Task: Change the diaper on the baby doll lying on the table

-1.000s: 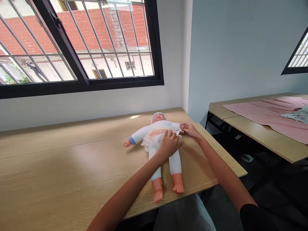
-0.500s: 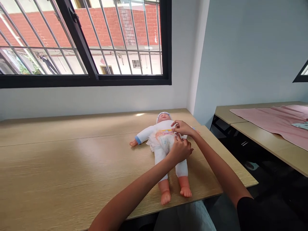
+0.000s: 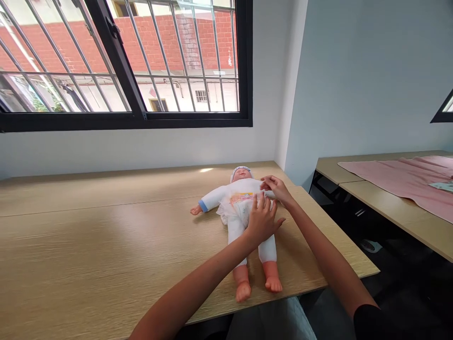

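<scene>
A baby doll (image 3: 233,189) in a white suit with blue cuffs and a patterned cap lies on its back, its feet toward me. Around its waist is a white diaper (image 3: 242,208) with an orange and yellow printed front and a ruffled edge. My left hand (image 3: 264,221) rests over the diaper's right side with its fingers spread, hiding that part of it. Beside the doll's chest and arm, my right hand (image 3: 278,189) is lifted with loosely bent fingers, and I see nothing held in it.
The doll lies on a wooden table (image 3: 106,245), close to its right edge. Across a gap stands another table (image 3: 382,203) with a pink cloth (image 3: 399,177) over it. A barred window (image 3: 184,120) is in the wall behind.
My left hand's fingers have gone from bent to spread over the diaper. My right hand has drawn off the diaper's waist, slightly to the right. The doll stays in place.
</scene>
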The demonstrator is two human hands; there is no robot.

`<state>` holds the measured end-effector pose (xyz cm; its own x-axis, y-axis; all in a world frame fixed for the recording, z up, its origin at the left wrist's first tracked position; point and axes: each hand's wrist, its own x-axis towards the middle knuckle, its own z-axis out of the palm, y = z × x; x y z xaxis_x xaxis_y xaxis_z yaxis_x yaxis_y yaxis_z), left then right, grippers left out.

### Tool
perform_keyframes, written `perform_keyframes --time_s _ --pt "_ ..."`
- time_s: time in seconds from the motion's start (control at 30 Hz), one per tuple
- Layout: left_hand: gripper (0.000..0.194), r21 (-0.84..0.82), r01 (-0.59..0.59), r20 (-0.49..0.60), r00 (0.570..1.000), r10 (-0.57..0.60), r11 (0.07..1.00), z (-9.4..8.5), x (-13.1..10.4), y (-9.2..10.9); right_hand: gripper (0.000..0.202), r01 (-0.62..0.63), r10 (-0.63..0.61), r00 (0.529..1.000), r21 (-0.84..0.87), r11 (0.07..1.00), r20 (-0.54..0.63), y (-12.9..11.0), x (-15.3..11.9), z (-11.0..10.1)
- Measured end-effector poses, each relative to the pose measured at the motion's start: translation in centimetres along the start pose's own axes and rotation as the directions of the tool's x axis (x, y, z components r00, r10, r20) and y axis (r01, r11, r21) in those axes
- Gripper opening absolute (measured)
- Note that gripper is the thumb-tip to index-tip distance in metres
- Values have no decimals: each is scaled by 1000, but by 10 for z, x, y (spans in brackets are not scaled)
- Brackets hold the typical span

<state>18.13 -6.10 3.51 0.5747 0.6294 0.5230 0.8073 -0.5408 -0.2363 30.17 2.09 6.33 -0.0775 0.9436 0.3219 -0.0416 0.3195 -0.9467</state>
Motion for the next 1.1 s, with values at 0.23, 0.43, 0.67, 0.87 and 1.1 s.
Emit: perform_keyframes --time_s 0.23,0.43,0.67,0.87,1.1 --pt "72 -19 112 129 986 -109 993 -9 3 -7 24 -218 282 929 -263 940 239 41 0 -50" --pt "46 -232 97 286 958 -28 968 -34 18 -43 31 -290 417 817 -341 894 398 40 -5 -60" --pt "48 -426 153 386 922 26 892 -49 19 -82 43 -328 365 839 -161 931 404 33 -6 -57" --pt "50 -440 199 474 879 39 876 -52 25 -83 33 -144 224 892 -223 964 394 46 -8 -36" --pt "44 -477 222 515 855 65 851 -63 29 -88 34 30 13 979 -206 978 202 75 -29 -17"
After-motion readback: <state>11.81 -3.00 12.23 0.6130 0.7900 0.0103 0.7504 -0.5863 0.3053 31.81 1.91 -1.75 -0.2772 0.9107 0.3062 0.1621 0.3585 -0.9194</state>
